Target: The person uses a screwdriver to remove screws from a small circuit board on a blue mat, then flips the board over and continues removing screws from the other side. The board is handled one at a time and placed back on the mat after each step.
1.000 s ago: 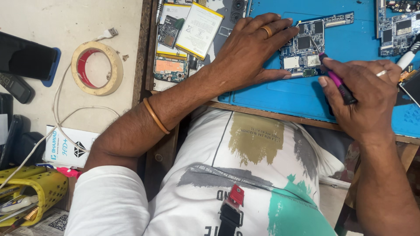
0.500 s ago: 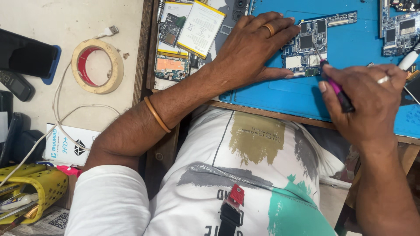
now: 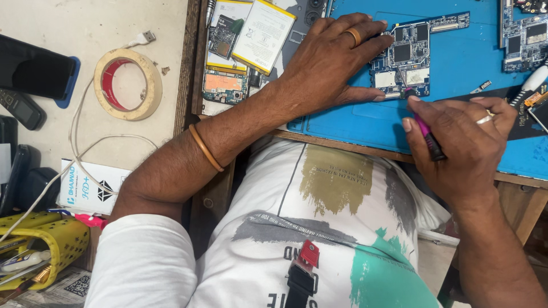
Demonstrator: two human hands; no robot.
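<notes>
A blue circuit board (image 3: 406, 57) lies on the blue work mat (image 3: 456, 68). My left hand (image 3: 328, 60), with a ring on one finger, rests flat on the mat and presses the board's left edge. My right hand (image 3: 456, 142) grips a slim pink-and-black tool (image 3: 425, 128); its tip touches the board's lower edge. A thin bangle circles my left forearm.
An opened phone with a yellow-white battery (image 3: 251, 34) lies left of the mat. A roll of tape (image 3: 127, 84), a white cable (image 3: 80, 148), dark phones (image 3: 34, 74) and a yellow basket (image 3: 40, 245) sit at left. Another circuit board (image 3: 522, 40) is at top right.
My right hand has shifted left and down, bringing the tool tip to the board's lower edge. My left hand keeps holding the board.
</notes>
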